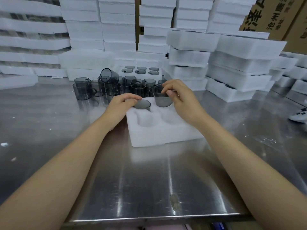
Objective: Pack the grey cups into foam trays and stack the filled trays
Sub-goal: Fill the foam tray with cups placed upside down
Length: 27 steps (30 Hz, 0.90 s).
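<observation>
PROGRESS: foam tray [159, 135] at near centre, barely begun | left hand [122, 105] grips grey cup [142, 104], seated in far-left pocket | right hand [181, 95] grasps second cup [162, 99], entering far-right pocket | near pockets empty | REMAINING: loose cups [106, 87] beyond | DONE: stacked trays [239, 67] right | MARKINGS: carton [272, 15] far right, "沧州" legible, rest cropped
</observation>
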### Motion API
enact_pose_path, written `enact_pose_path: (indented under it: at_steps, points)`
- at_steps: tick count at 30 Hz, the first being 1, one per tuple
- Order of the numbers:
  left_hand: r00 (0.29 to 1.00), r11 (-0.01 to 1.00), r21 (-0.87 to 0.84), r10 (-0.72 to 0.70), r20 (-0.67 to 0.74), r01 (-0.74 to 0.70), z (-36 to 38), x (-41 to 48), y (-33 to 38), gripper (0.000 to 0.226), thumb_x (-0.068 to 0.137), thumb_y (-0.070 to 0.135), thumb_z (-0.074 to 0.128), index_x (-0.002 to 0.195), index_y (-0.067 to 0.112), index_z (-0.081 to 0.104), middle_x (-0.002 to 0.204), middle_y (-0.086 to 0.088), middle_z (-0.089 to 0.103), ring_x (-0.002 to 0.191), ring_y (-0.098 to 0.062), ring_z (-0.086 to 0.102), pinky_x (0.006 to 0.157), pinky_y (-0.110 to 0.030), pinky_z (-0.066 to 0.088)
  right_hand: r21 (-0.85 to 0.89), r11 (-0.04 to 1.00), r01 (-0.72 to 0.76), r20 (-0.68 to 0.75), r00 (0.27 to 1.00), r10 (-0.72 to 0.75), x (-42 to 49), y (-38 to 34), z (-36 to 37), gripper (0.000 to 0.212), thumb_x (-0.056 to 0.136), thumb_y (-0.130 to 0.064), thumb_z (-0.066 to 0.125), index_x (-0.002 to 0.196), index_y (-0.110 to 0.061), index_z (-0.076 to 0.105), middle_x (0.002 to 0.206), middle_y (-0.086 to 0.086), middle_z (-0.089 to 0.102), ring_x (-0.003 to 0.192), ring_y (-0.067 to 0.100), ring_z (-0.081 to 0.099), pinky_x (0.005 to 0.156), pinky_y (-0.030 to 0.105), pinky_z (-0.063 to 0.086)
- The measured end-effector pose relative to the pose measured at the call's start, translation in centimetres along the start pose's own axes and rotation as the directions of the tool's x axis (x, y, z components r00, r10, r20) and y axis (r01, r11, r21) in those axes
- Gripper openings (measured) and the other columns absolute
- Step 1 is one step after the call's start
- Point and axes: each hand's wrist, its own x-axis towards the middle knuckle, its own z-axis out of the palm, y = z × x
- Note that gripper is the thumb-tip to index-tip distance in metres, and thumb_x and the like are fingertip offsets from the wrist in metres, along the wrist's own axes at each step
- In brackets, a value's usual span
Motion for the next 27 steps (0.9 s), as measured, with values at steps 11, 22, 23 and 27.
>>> enact_pose_path:
  at_steps: [11,22,23,27]
  points:
    - [1.000,1.000,0.024,-0.007,0.006,0.007,0.0,-0.2,0.1,0.025,0.093,0.016,0.055,0.093,0.034,0.072,0.100,0.019,0.070,0.102,0.002,0.060,0.094,-0.021,0.042,-0.275,0.958,-0.078,0.078,0.992,0.103,-0.4,-0.2,0.0,0.010,0.095,-0.017,0.054,0.092,-0.011,0.061,0.117,-0.003,0.049,0.093,0.019,0.056,0.081,0.035,0.044]
    - [0.900,0.941,0.339,0.168,-0.401,-0.025,-0.7,0.8,-1.2,0.028,0.088,-0.001,0.049,0.112,0.006,0.063,0.118,-0.009,0.048,0.108,-0.020,0.049,0.100,-0.022,0.037,-0.394,0.909,-0.138,0.259,0.932,0.254,-0.7,-0.1,-0.1,0.035,0.092,-0.046,0.052,0.072,-0.021,0.041,0.083,-0.002,0.060,0.080,0.018,0.052,0.062,0.022,0.036]
    - [0.882,0.922,0.388,0.184,-0.433,-0.002,-1.0,1.1,-1.5,0.029,0.087,-0.001,0.049,0.112,0.004,0.063,0.121,-0.012,0.047,0.114,-0.025,0.046,0.101,-0.021,0.033,-0.402,0.908,-0.117,0.282,0.928,0.245,-0.8,-0.2,-0.2,0.037,0.092,-0.050,0.051,0.074,-0.020,0.040,0.077,-0.003,0.056,0.075,0.017,0.049,0.062,0.023,0.035]
    - [0.838,0.832,0.551,0.252,-0.485,0.069,-1.9,3.0,-2.5,0.035,0.087,0.006,0.052,0.122,0.001,0.053,0.132,-0.018,0.041,0.123,-0.032,0.036,0.104,-0.028,0.026,-0.390,0.917,-0.091,0.322,0.919,0.228,-1.2,-0.6,-0.3,0.039,0.093,-0.051,0.047,0.081,-0.015,0.040,0.073,-0.003,0.051,0.069,0.010,0.045,0.064,0.026,0.036]
